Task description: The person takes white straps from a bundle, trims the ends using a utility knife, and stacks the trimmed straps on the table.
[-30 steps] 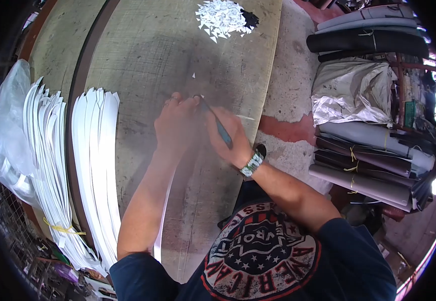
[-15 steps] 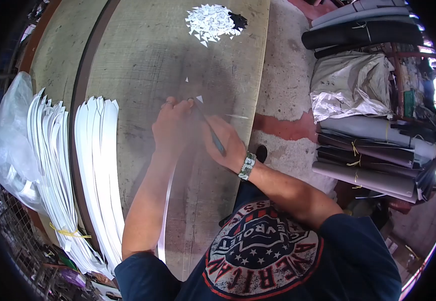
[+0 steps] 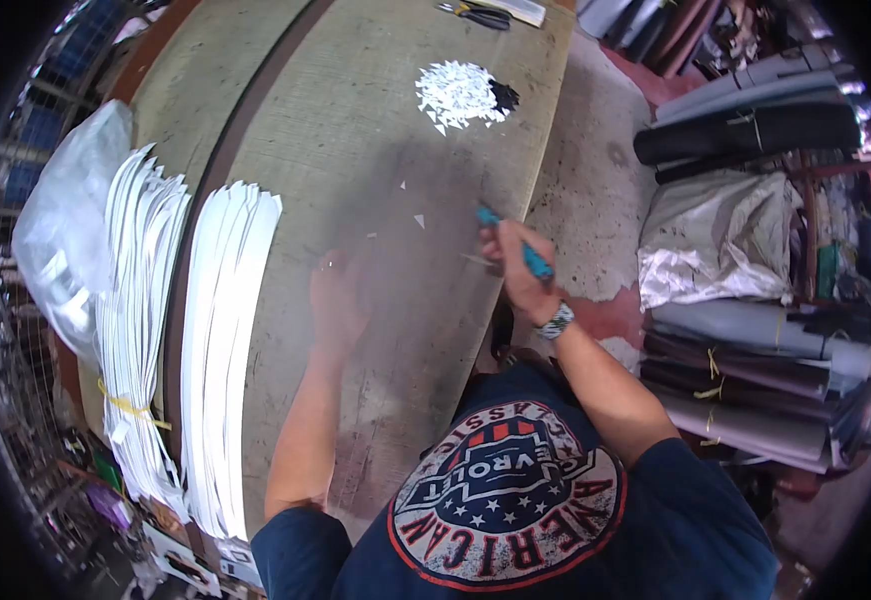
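Note:
In my right hand (image 3: 523,270) is a teal-handled utility knife (image 3: 538,262), held over the right side of the wooden table, its dark tip pointing away from me. A thin pale sliver (image 3: 475,260) shows beside those fingers; what it is I cannot make out. My left hand (image 3: 340,300) rests low over the middle of the table. A hazy blur covers its fingers, so their grip is hidden. Beyond it lie a few small white cut pieces (image 3: 419,221). Farther off is a pile of white triangular pieces (image 3: 455,93) with some black pieces (image 3: 504,97) at its right edge.
Long white strips (image 3: 220,370) lie at left, beside another bundle (image 3: 135,330) tied with yellow cord and a clear plastic bag (image 3: 70,230). Pliers (image 3: 477,14) lie at the far end. Rolled sheets (image 3: 745,135) are stacked right, across the floor gap.
My right hand has moved right, away from my left hand, with the knife. The white strip under my left forearm no longer shows. The view has shifted, revealing the pliers.

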